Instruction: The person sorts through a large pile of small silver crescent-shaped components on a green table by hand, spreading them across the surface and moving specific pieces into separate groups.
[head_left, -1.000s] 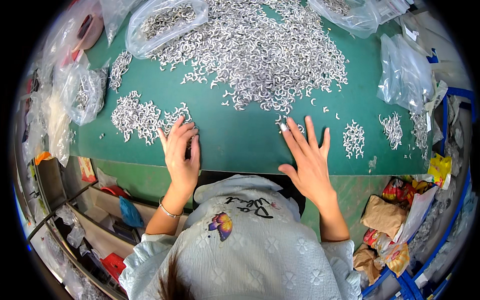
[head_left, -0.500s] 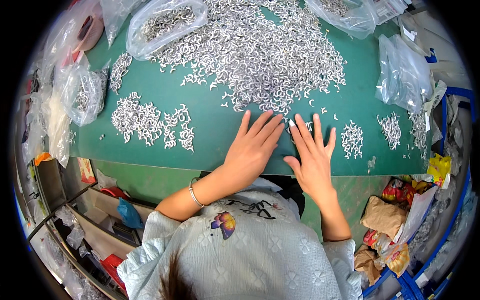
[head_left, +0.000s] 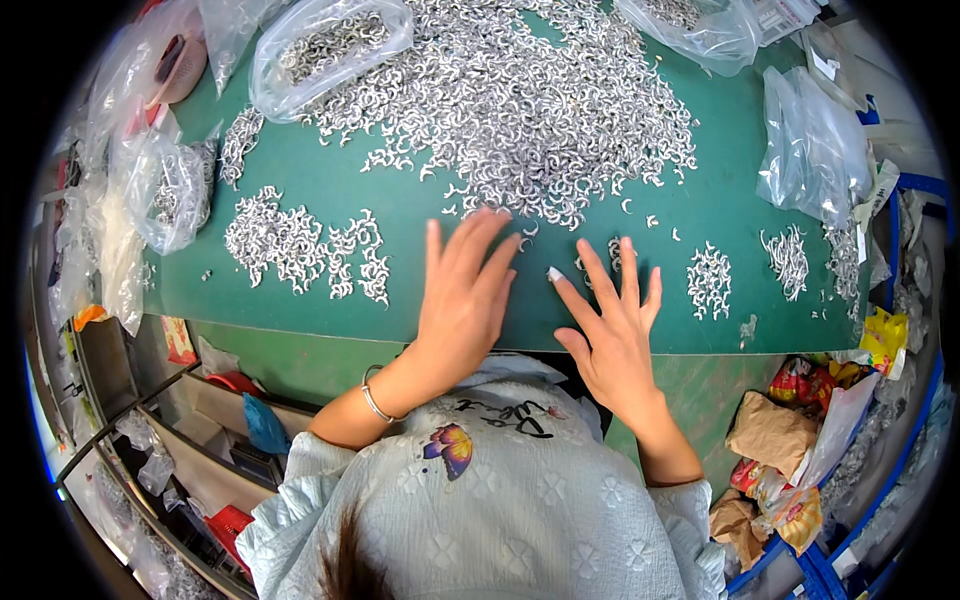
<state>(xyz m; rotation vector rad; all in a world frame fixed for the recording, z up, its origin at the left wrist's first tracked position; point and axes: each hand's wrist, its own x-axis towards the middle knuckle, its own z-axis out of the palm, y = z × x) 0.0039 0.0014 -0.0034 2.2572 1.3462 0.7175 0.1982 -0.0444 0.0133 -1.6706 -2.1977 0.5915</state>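
Note:
A big heap of small silver crescent-shaped metal pieces (head_left: 540, 110) covers the far middle of the green table (head_left: 400, 185). My left hand (head_left: 462, 290), with a bangle (head_left: 376, 396) at the wrist, reaches to the heap's near edge. Its fingers are apart, the middle tips slightly blurred, and nothing shows in its grasp. A few loose crescents (head_left: 527, 234) lie just right of those fingertips. My right hand (head_left: 612, 335) rests palm down, fingers spread, with a white tip on one finger. Some crescents (head_left: 614, 252) show between its fingers; what lies under the palm is hidden.
Smaller crescent piles lie at left (head_left: 290, 245) and right (head_left: 709, 280), with another pile (head_left: 785, 262) farther right. Clear plastic bags (head_left: 335, 55) of pieces stand behind and at left (head_left: 178, 190). An empty-looking bag (head_left: 812, 150) lies at far right. Shelving (head_left: 200, 430) flanks me below the table.
My left hand has moved left, away from the right hand, leaving a few crescents between them. My right hand has shifted slightly left and nearer me, its fingers wider apart.

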